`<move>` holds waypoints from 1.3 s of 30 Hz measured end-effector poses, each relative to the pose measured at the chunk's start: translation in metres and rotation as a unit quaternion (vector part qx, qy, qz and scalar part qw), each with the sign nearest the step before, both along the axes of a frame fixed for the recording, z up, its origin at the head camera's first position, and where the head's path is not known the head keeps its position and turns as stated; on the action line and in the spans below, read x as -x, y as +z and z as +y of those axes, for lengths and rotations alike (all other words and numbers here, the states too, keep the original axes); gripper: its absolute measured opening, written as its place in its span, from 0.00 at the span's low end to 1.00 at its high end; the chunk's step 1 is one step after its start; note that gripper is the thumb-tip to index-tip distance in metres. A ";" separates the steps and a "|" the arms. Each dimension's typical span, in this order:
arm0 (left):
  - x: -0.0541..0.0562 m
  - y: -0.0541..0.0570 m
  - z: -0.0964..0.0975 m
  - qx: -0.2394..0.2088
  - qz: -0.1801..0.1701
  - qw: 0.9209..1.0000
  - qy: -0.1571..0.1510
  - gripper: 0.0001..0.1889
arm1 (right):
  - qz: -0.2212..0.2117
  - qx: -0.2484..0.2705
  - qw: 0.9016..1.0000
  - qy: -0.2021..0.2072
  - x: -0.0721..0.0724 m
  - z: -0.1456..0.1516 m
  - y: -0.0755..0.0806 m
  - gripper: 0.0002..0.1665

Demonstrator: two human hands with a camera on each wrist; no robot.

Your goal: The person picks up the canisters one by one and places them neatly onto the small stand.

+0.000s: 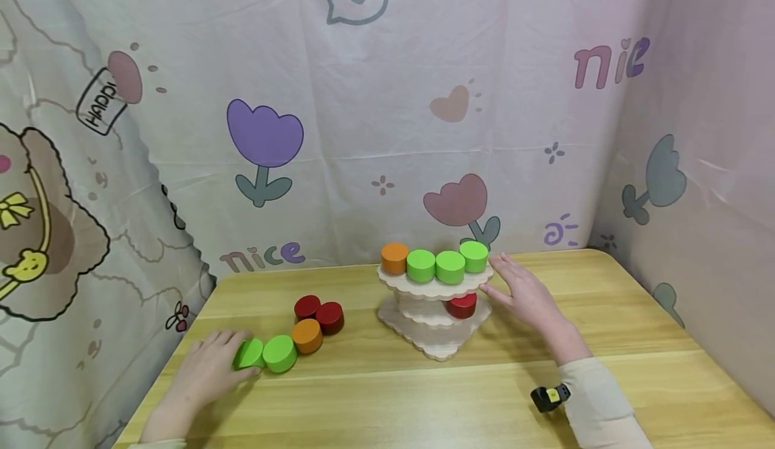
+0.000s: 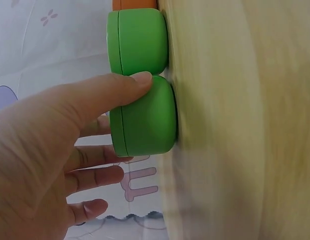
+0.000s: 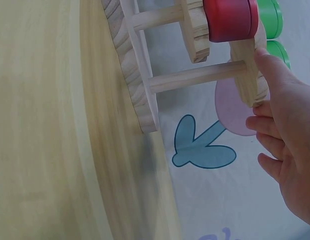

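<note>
At the table's left, my left hand (image 1: 208, 371) holds a small round green box (image 2: 145, 120) between thumb and fingers. The box stands on the table, touching a second green box (image 1: 280, 353). A three-tiered scalloped wooden stand (image 1: 437, 349) rises right of centre. My right hand (image 1: 529, 297) pinches the right edge of its top tier (image 3: 248, 82) between thumb and fingers. That tier carries an orange box (image 1: 395, 258) on the left and three green boxes (image 1: 451, 267) beside it. A red box (image 1: 463, 305) sits on the middle tier, partly hidden under the top one.
Behind the second green box are an orange box (image 1: 307, 336) and two red boxes (image 1: 329, 318), close together on the wooden table (image 1: 387, 408). A printed cloth (image 1: 363, 132) hangs along the back and sides. A small black device (image 1: 549, 398) is on the right wrist.
</note>
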State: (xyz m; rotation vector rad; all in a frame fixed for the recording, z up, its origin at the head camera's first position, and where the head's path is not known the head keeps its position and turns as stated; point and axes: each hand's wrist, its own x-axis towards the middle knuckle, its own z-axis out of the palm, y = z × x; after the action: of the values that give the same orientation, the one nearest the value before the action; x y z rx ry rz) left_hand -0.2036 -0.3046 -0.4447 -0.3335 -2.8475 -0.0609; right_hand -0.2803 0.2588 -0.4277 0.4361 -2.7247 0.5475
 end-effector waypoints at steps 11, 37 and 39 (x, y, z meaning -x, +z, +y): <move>-0.011 0.011 0.002 0.010 0.023 1.000 -0.004 0.35 | 0.003 0.001 1.000 -0.002 -0.001 0.001 -0.002 0.43; -0.025 0.051 0.055 0.032 0.092 0.993 -0.066 0.31 | 0.002 0.000 1.000 -0.004 -0.001 -0.001 0.000 0.44; -0.023 0.051 0.059 0.036 0.099 0.992 -0.074 0.31 | 0.001 -0.002 1.000 -0.004 -0.001 -0.001 0.000 0.44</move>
State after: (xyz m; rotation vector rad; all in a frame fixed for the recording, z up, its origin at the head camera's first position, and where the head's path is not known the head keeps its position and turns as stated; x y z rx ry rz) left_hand -0.1801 -0.2452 -0.3940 -0.5346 -2.6290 0.0435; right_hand -0.2794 0.2583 -0.4279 0.4261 -2.7242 0.5405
